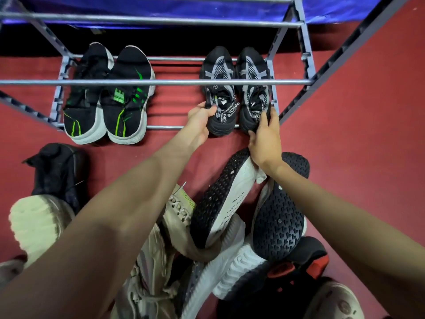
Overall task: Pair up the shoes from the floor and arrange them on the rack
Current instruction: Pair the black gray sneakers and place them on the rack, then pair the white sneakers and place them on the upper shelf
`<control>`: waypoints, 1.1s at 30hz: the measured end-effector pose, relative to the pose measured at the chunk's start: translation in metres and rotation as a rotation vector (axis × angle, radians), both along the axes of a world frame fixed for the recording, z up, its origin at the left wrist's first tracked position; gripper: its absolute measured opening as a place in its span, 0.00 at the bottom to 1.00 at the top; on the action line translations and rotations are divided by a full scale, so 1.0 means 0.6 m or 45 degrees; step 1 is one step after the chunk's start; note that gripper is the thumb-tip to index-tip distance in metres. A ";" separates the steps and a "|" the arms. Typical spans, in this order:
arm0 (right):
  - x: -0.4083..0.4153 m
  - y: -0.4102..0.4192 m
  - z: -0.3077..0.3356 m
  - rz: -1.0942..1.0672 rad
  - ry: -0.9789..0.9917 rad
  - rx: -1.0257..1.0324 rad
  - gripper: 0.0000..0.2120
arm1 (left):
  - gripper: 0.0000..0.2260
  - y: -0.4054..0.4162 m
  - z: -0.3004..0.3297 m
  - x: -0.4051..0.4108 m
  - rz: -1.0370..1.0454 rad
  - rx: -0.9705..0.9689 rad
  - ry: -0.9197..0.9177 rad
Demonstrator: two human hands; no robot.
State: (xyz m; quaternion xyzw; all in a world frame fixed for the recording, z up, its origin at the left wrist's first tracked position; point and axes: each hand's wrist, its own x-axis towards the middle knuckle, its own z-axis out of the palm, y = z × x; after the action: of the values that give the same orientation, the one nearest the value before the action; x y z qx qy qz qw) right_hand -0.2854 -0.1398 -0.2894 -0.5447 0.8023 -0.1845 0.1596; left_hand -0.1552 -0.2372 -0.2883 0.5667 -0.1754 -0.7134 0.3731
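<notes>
A grey metal shoe rack (pixel 161 82) stands on the red carpet. On its lowest shelf, a black pair with green stripes and white soles (pixel 108 95) sits at the left. A black-and-grey pair sits at the right, toes away from me. My left hand (pixel 201 120) grips the heel of the left shoe of that pair (pixel 218 88), thumb on top. My right hand (pixel 266 137) holds the heel of the right shoe (pixel 253 84), fingers curled round its outer side.
A heap of loose shoes lies on the floor near me: two white shoes with black soles turned up (pixel 278 217), beige sneakers (pixel 158 261), a black shoe (pixel 57 171) at the left, a cream-soled shoe (pixel 34 224), and a black-and-red one (pixel 305 265). Upper rack bars (pixel 149 20) cross above.
</notes>
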 end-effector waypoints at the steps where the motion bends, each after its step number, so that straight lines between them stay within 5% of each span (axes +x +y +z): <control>1: 0.001 0.000 0.001 0.001 0.003 0.008 0.27 | 0.15 0.000 0.002 -0.003 -0.026 -0.023 -0.044; 6: 0.000 0.004 0.005 0.007 -0.047 0.048 0.27 | 0.11 0.016 0.004 -0.009 -0.112 -0.159 -0.439; 12: 0.021 0.063 0.019 0.036 -0.122 0.057 0.28 | 0.15 0.069 0.022 0.034 -0.192 -0.173 -0.602; 17: 0.053 0.144 0.041 0.125 -0.152 0.043 0.30 | 0.10 0.135 0.056 0.106 -0.680 -0.381 -0.841; 25: 0.085 0.231 0.089 0.865 0.242 0.266 0.48 | 0.14 0.211 0.162 0.227 -0.994 -0.821 -1.120; 30: 0.103 0.228 0.110 0.905 0.385 0.127 0.24 | 0.11 0.240 0.173 0.275 -0.821 -0.778 -1.086; 33: 0.109 0.218 0.140 0.838 0.380 0.094 0.18 | 0.14 0.268 0.184 0.289 -0.748 -0.712 -0.949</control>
State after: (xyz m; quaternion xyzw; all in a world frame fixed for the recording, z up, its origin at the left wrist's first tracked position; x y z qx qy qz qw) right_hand -0.2201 -0.0089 -0.2052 -0.7887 0.6045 -0.0125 0.1113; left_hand 0.0181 -0.0764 -0.1782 0.5876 -0.6291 -0.4647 0.2072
